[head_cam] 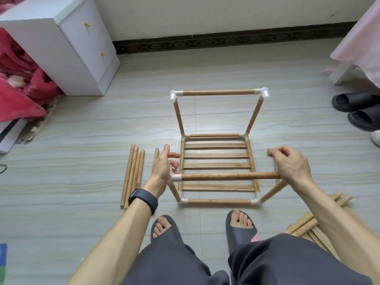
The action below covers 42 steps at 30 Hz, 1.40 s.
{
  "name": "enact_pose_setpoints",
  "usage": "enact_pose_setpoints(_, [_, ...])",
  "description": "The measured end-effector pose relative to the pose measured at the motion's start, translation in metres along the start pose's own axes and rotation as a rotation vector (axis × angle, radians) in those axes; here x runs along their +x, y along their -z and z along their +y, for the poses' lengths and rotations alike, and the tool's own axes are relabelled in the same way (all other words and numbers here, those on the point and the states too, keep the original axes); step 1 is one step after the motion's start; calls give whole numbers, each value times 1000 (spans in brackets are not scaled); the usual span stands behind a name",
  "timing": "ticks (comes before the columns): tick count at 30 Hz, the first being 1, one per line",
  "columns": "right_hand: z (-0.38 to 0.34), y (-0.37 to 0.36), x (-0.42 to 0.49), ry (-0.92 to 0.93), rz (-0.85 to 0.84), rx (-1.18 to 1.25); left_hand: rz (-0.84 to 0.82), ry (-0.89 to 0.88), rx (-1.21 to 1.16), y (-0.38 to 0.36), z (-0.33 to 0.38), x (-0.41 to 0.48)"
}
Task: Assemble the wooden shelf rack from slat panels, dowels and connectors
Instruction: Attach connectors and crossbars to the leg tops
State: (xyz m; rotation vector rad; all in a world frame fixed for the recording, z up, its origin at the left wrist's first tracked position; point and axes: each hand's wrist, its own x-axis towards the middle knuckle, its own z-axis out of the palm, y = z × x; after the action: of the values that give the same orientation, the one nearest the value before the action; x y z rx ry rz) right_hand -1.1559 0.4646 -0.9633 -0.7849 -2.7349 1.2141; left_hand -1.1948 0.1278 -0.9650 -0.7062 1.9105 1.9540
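Observation:
The partly built rack stands on the floor in front of my feet. Its slat panel [216,155] lies at the bottom, framed by dowels and white connectors. Upright dowels rise from the corners, and the far top rail [218,92] joins two white connectors. The near top dowel [228,176] runs from a white connector [176,178] on the left to my right hand [292,164], whose curled fingers cover that dowel's right end and the top of the near right upright [273,190]. My left hand [164,167] is against the left connector with its fingers spread and relaxed.
Several loose dowels [133,175] lie on the floor left of the rack. A pile of more wooden parts [308,223] sits at my right. A white cabinet [82,48] and red blanket [18,79] are back left, black slippers [353,103] at the right.

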Motion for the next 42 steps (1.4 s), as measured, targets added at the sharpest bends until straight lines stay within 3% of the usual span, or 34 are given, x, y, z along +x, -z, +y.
enact_pose_setpoints(2, [6,4,-3,-73,-34,376,-30,29,-225,7,-7,-7])
enact_pose_setpoints(4, [16,9,-7,-194,-89,725,-58,-1,-199,15,-16,-14])
enact_pose_setpoints(5, [24,10,-10,-236,-120,778,-72,-19,-161,18,-20,-17])
enact_pose_setpoints(8, [45,5,-22,-276,-178,669,-109,-60,2,20,-22,-23])
enact_pose_setpoints(12, [42,-4,-33,-253,-119,656,-20,-147,277,14,-24,-24])
enact_pose_setpoints(17, [42,-6,-29,-254,-83,618,-24,-186,409,16,-21,-20])
enact_pose_setpoints(25, [49,4,-22,-111,-235,468,-66,-172,449,13,-15,-25])
enact_pose_setpoints(28, [48,11,-26,-24,-170,265,-109,-155,496,14,-11,-31])
enact_pose_setpoints(37, [14,2,-44,409,267,-343,-92,-156,476,15,-13,-31])
enact_pose_setpoints(42, [-30,-35,-66,575,109,-386,-133,-17,290,20,-9,-33])
